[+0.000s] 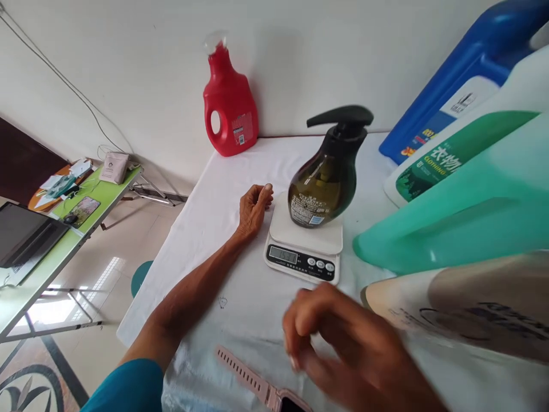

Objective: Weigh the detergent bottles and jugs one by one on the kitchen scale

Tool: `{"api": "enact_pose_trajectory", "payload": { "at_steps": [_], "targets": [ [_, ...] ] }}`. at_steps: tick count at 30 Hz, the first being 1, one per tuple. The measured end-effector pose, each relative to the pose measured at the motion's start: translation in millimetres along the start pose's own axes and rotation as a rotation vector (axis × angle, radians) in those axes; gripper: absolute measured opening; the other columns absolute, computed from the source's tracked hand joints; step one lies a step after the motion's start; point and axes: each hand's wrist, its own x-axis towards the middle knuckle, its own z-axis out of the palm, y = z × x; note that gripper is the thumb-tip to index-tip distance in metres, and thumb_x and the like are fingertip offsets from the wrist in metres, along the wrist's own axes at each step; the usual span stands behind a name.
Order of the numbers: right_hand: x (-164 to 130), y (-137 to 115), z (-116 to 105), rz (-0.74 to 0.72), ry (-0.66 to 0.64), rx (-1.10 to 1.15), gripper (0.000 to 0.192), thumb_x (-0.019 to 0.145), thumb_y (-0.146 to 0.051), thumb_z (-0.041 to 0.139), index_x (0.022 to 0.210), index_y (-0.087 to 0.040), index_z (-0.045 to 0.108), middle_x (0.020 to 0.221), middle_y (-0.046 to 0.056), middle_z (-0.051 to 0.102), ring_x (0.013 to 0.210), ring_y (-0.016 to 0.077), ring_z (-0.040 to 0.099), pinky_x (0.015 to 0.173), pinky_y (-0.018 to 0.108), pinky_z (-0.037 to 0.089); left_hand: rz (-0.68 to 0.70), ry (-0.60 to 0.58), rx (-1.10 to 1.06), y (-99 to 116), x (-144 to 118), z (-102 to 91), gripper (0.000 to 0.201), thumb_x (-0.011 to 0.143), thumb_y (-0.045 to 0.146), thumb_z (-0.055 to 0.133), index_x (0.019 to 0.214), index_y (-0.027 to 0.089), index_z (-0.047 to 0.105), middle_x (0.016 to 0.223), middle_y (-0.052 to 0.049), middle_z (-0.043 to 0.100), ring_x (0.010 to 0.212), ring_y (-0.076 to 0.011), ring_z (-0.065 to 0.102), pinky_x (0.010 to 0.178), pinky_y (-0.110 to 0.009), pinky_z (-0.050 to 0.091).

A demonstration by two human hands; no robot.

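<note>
A dark pump bottle (pixel 322 182) stands upright on the white platform of a digital kitchen scale (pixel 306 240). The scale's display is lit, though its digits are hard to read. My left hand (pixel 254 210) rests on the table just left of the scale, its fingers curled in and its thumb uppermost, with nothing seen in it. In front of the scale, nearer to me, my right hand (pixel 338 337) is raised and slightly blurred. Its fingers bend in toward the thumb, and no object shows between them. Below it lies a pink-strapped watch (pixel 253 380), partly cut off by the frame.
Against the wall stands a red detergent jug (pixel 229 103). Along the right are a blue jug (pixel 463 74), a white-and-green clothing detergent bottle (pixel 433 166), a green bottle (pixel 412 240) and a beige container (pixel 463 309). A green desk (pixel 92 209) holding a laptop (pixel 26 234) is at the left.
</note>
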Motion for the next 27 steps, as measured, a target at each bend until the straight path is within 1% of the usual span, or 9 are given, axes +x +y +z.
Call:
{"api": "enact_pose_trajectory", "payload": {
  "at_steps": [4, 7, 10, 13, 16, 19, 22, 24, 27],
  "targets": [
    [34, 40, 11, 0.023, -0.056, -0.030, 0.040, 0.106, -0.047, 0.049, 0.075, -0.023, 0.042, 0.066, -0.004, 0.040, 0.061, 0.0132, 0.039, 0.058, 0.029, 0.034, 0.099, 0.027, -0.003, 14, -3, -2.2, 0.055, 0.092, 0.072, 0.058, 0.104, 0.019, 0.064, 0.099, -0.007, 0.068, 0.090, -0.0185, 0.064, 0.083, -0.035, 0.052],
    [41, 62, 14, 0.029, -0.115, -0.078, 0.044, 0.108, -0.048, 0.044, 0.074, -0.023, 0.033, 0.066, -0.005, 0.032, 0.061, 0.0125, 0.032, 0.059, 0.030, 0.027, 0.257, -0.123, 0.034, 33, -11, -1.5, 0.067, 0.088, 0.073, 0.064, 0.127, 0.019, 0.058, 0.121, -0.013, 0.068, 0.113, -0.0249, 0.064, 0.099, -0.042, 0.050],
    [39, 69, 16, 0.017, -0.157, -0.116, 0.047, 0.108, -0.049, 0.045, 0.073, -0.023, 0.029, 0.067, -0.006, 0.031, 0.061, 0.0121, 0.032, 0.060, 0.031, 0.025, 0.371, -0.292, 0.119, 52, -18, 3.7, 0.092, 0.075, 0.069, 0.082, 0.144, 0.020, 0.046, 0.143, -0.017, 0.060, 0.134, -0.0317, 0.057, 0.114, -0.050, 0.044],
    [37, 68, 16, 0.001, -0.164, -0.139, 0.048, 0.109, -0.050, 0.044, 0.072, -0.022, 0.030, 0.067, -0.005, 0.033, 0.062, 0.0121, 0.033, 0.061, 0.031, 0.025, 0.382, -0.326, 0.274, 67, -19, 13.3, 0.113, 0.060, 0.059, 0.095, 0.150, 0.021, 0.038, 0.156, -0.020, 0.049, 0.145, -0.0358, 0.049, 0.120, -0.053, 0.040],
    [37, 70, 16, -0.003, -0.153, -0.134, 0.048, 0.109, -0.050, 0.043, 0.072, -0.023, 0.029, 0.067, -0.006, 0.032, 0.062, 0.0122, 0.032, 0.062, 0.031, 0.025, 0.305, -0.285, 0.448, 75, -21, 25.0, 0.112, 0.057, 0.056, 0.097, 0.146, 0.022, 0.038, 0.145, -0.018, 0.058, 0.132, -0.0363, 0.060, 0.109, -0.053, 0.050],
    [37, 74, 16, -0.014, -0.143, -0.154, 0.047, 0.108, -0.050, 0.044, 0.072, -0.023, 0.030, 0.066, -0.006, 0.032, 0.061, 0.0121, 0.032, 0.061, 0.031, 0.024, 0.198, -0.177, 0.607, 80, -26, 34.7, 0.094, 0.058, 0.055, 0.096, 0.130, 0.023, 0.046, 0.118, -0.011, 0.070, 0.106, -0.0333, 0.070, 0.090, -0.049, 0.057],
    [38, 79, 17, -0.040, -0.135, -0.169, 0.045, 0.107, -0.048, 0.044, 0.072, -0.024, 0.030, 0.065, -0.006, 0.033, 0.061, 0.0122, 0.033, 0.060, 0.031, 0.024, 0.167, -0.098, 0.637, 81, -28, 38.5, 0.080, 0.056, 0.054, 0.096, 0.112, 0.024, 0.048, 0.102, -0.006, 0.071, 0.090, -0.0286, 0.071, 0.079, -0.043, 0.056],
    [39, 81, 18, -0.057, -0.128, -0.169, 0.045, 0.107, -0.047, 0.043, 0.072, -0.024, 0.030, 0.065, -0.006, 0.033, 0.060, 0.0121, 0.033, 0.060, 0.031, 0.024, 0.168, -0.079, 0.589, 82, -18, 38.3, 0.076, 0.057, 0.054, 0.096, 0.108, 0.024, 0.048, 0.100, -0.005, 0.071, 0.088, -0.0268, 0.071, 0.077, -0.040, 0.055],
    [40, 81, 19, -0.071, -0.126, -0.177, 0.045, 0.107, -0.047, 0.042, 0.070, -0.024, 0.029, 0.064, -0.006, 0.032, 0.059, 0.0116, 0.032, 0.060, 0.031, 0.023, 0.189, -0.002, 0.513, 82, 23, 38.8, 0.071, 0.061, 0.051, 0.095, 0.106, 0.024, 0.047, 0.109, -0.008, 0.072, 0.097, -0.0267, 0.071, 0.082, -0.038, 0.055]
  ]
}}
